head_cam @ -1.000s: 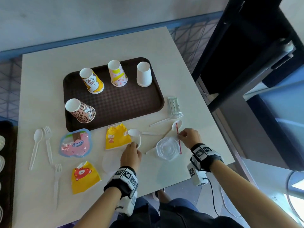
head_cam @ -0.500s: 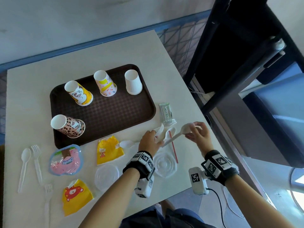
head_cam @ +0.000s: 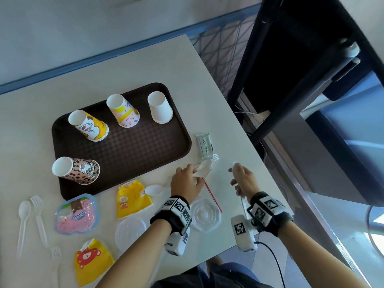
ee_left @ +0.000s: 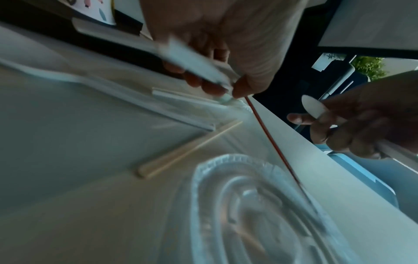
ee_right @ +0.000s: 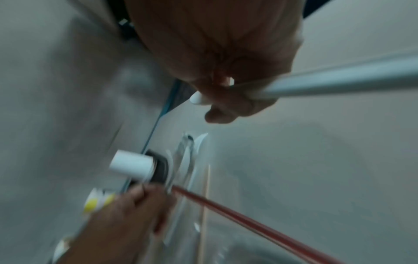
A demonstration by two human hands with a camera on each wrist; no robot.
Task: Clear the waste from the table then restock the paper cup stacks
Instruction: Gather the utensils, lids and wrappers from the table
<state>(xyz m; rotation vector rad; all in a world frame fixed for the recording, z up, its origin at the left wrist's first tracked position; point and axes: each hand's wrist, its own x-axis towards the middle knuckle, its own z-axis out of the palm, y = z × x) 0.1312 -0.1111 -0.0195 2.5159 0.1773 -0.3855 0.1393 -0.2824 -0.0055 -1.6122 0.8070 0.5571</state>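
White plastic cutlery [head_cam: 202, 170] is pinched in the left hand [head_cam: 185, 180] on the worktop [head_cam: 133, 65], beside a red straw [head_cam: 211, 194]. A white spoon [head_cam: 236, 167] is enclosed in the curled right hand [head_cam: 244, 181], raised near the worktop's right edge. Four paper cup stacks, among them a white stack [head_cam: 160, 107], are kept on the brown tray [head_cam: 145, 146].
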